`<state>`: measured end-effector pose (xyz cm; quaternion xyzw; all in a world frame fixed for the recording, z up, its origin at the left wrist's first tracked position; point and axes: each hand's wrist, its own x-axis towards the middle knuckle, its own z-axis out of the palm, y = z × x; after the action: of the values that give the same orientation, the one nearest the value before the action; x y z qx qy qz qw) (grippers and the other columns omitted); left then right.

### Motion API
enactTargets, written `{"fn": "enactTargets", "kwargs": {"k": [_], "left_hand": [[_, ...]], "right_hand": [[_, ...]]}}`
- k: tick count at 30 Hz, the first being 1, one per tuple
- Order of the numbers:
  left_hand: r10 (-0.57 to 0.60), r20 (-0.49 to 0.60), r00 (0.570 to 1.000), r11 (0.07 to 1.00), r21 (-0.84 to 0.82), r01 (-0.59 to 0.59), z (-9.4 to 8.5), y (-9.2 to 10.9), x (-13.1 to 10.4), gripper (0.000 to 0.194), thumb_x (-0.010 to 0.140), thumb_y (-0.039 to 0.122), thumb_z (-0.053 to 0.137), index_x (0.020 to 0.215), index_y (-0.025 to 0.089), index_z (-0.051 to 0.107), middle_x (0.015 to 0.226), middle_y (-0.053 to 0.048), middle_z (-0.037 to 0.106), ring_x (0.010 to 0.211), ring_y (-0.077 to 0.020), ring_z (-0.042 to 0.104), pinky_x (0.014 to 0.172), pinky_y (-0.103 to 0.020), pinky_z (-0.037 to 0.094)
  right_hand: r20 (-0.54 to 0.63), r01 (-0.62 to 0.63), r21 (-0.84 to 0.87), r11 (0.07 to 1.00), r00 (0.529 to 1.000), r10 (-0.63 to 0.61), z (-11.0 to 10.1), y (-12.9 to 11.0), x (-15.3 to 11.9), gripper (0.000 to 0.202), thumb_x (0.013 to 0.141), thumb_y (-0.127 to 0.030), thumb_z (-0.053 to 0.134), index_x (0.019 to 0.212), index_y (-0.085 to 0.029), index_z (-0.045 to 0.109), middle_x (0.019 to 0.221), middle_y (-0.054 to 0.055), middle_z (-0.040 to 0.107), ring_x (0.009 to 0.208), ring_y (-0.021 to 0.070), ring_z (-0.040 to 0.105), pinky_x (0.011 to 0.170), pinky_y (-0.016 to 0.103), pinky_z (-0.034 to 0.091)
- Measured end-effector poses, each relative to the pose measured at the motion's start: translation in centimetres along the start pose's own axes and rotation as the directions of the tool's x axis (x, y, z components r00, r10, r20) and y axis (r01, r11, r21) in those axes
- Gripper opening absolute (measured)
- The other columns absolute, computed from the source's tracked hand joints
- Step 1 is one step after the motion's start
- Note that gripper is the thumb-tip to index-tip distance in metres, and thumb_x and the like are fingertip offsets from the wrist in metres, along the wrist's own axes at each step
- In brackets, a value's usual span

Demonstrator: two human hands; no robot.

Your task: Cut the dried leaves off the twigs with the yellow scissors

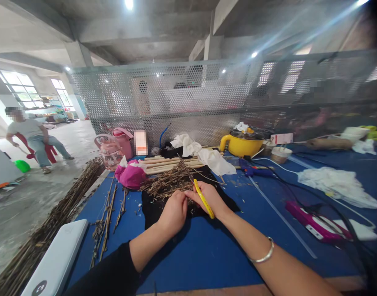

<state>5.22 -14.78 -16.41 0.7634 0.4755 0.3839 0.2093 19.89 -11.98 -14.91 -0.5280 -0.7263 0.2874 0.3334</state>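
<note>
Close together over a black cloth [150, 211], both hands work beside a heap of thin brown twigs [168, 179]. My right hand [210, 198] is closed around yellow-handled scissors [203, 199], whose long dark blades point up and away over the heap. Its fingertips meet those of my left hand [173, 210], which is closed in a pinch. Whatever lies between the left fingertips is too small and covered to make out. A few longer dry stems [106, 222] lie on the blue tabletop to the left.
Behind the twigs lie pale sticks [164, 164] and white cloth [216, 161]. A yellow pot [245, 144], blue glue gun [259, 170] and cables stand right. A magenta power strip [314, 224], white power bank [57, 259] and pink bag [110, 150] flank the work. A person [31, 135] sits far left.
</note>
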Motion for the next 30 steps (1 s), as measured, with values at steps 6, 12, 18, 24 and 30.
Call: {"fn": "enactTargets", "kwargs": {"k": [6, 12, 18, 24, 30], "left_hand": [[0.029, -0.003, 1.0, 0.999, -0.017, -0.029, -0.1, 0.4, -0.1, 0.028, 0.086, 0.019, 0.034, 0.082, 0.016, 0.062, 0.078, -0.008, 0.057, 0.075, -0.017, 0.051, 0.074, -0.029, 0.041], [-0.091, 0.102, 0.991, 0.974, -0.196, 0.11, -1.0, 0.2, -0.1, 0.031, 0.085, 0.032, 0.04, 0.092, 0.017, 0.066, 0.071, -0.004, 0.061, 0.065, -0.0148, 0.051, 0.062, -0.025, 0.039], [-0.155, 0.087, 0.984, 0.961, -0.217, 0.171, -1.0, -0.6, -0.1, 0.03, 0.081, 0.034, 0.046, 0.091, 0.015, 0.066, 0.068, -0.002, 0.061, 0.057, -0.0117, 0.047, 0.055, -0.022, 0.035], [-0.166, 0.131, 0.977, 0.941, -0.275, 0.197, -0.7, -0.3, -0.1, 0.031, 0.08, 0.038, 0.046, 0.076, 0.015, 0.066, 0.061, -0.001, 0.057, 0.053, -0.0102, 0.044, 0.049, -0.021, 0.033], [-0.393, 0.068, 0.917, 0.759, -0.539, 0.366, -0.8, -1.3, 0.8, 0.033, 0.074, 0.045, 0.054, 0.072, 0.013, 0.06, 0.053, 0.002, 0.052, 0.047, -0.0087, 0.046, 0.048, -0.021, 0.038]], "right_hand": [[0.04, -0.016, 0.258, 0.966, 0.999, 0.006, 0.8, -0.7, -0.3, 0.024, 0.071, -0.036, 0.055, 0.069, -0.022, 0.036, 0.051, -0.006, 0.048, 0.046, 0.0109, 0.05, 0.045, 0.021, 0.039], [-0.026, 0.049, 0.199, 0.979, 0.999, -0.045, 0.1, -0.6, -0.3, 0.016, 0.068, -0.027, 0.051, 0.066, -0.021, 0.037, 0.053, -0.006, 0.045, 0.046, 0.0095, 0.044, 0.047, 0.021, 0.038], [0.059, -0.008, 0.267, 0.964, 0.998, -0.009, 0.0, -0.6, -0.3, 0.017, 0.068, -0.029, 0.051, 0.067, -0.022, 0.036, 0.05, -0.007, 0.045, 0.045, 0.0103, 0.046, 0.046, 0.022, 0.039], [0.1, -0.041, 0.298, 0.954, 0.995, 0.012, 0.2, -0.8, -0.4, 0.017, 0.069, -0.029, 0.051, 0.068, -0.022, 0.035, 0.052, -0.007, 0.044, 0.045, 0.0098, 0.046, 0.045, 0.022, 0.038], [0.062, 0.035, -0.058, 0.998, 0.998, -0.031, -0.9, -0.2, -0.4, 0.033, 0.072, -0.05, 0.053, 0.071, -0.02, 0.039, 0.061, -0.004, 0.047, 0.055, 0.011, 0.044, 0.052, 0.023, 0.035]]}}
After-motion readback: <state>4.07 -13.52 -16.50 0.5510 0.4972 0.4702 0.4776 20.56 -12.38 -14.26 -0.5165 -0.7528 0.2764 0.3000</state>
